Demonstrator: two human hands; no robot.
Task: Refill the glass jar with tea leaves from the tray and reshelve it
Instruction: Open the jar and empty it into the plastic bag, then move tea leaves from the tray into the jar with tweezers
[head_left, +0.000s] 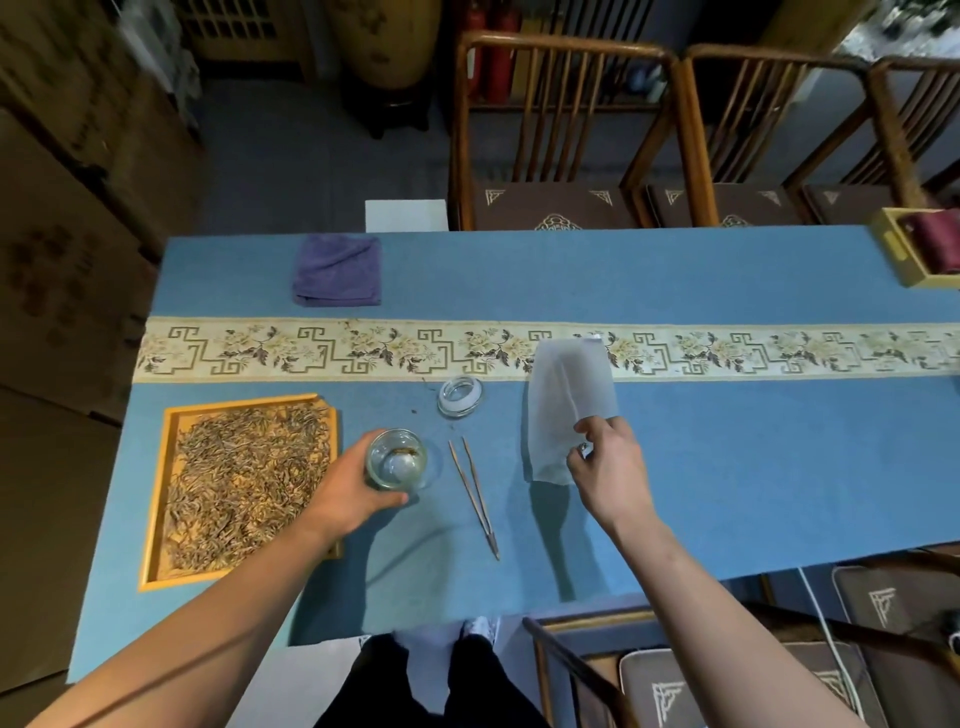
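A view from a head-worn camera looking down on a long table (727, 457) covered in blue cloth, with a cream floral runner (363, 351) crossing it from 9 o'clock to 3 o'clock.

Near the centre of the view, the left hand (350, 488) wraps around the side of a small glass jar (397, 460), fingers curled closed on it. The jar stands upright on the cloth with its mouth open, and only a few brown tea leaves show at its bottom. At 9 o'clock of the jar, just beside it, lies a wooden tray (156, 499) covered with a loose layer of dry tea leaves (244, 478); the left forearm passes over the tray's near right corner.

At 1 o'clock of the jar, apart from it, the glass lid (460, 396) rests on the cloth just below the runner. At 3 o'clock of the jar, a pair of thin wooden tweezers (475, 496) lies flat, tips pointing away from the person.

Further toward 3 o'clock, the right hand (605, 467) pinches the lower edge of a pale translucent sheet (569, 400), which stands up from the grip and reaches across the runner. Whether it is paper or a bag cannot be told.

At 11 o'clock of the table a folded purple cloth (337, 270) lies flat. At 2 o'clock, at the far edge, sits a yellow box (893, 249) holding something dark red. Wooden chairs (561, 130) stand beyond the table
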